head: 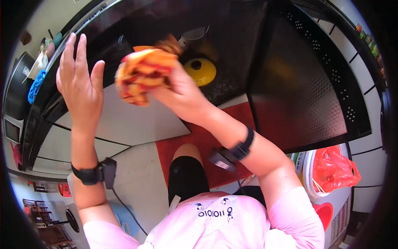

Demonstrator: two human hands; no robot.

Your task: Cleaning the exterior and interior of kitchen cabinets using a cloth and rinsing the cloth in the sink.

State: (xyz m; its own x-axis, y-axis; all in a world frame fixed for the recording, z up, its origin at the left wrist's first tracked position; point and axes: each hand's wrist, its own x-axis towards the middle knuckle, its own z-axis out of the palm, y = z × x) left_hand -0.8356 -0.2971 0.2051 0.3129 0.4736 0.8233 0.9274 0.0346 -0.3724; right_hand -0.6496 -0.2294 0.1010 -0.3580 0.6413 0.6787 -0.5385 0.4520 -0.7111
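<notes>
Bunched up in my right hand (175,90) is an orange, yellow and red patterned cloth (144,73), somewhat blurred. My left hand (80,74) is raised beside the dark edge of the counter, fingers extended and thumb apart, holding nothing. Beyond the cloth lies the dark inside of a low cabinet, where a round yellow lid (200,71) with a black knob sits to the right of the cloth. Another orange thing, blurred and partly hidden, is behind the cloth. Each forearm wears a black strap with a small device and a cable.
A black cabinet door (298,93) with a textured panel stands to the right. Below it is a white bucket (307,174) with a red plastic bag (335,171). A red mat (224,124) lies on the floor. A blue cloth (37,87) hangs at the counter's left edge.
</notes>
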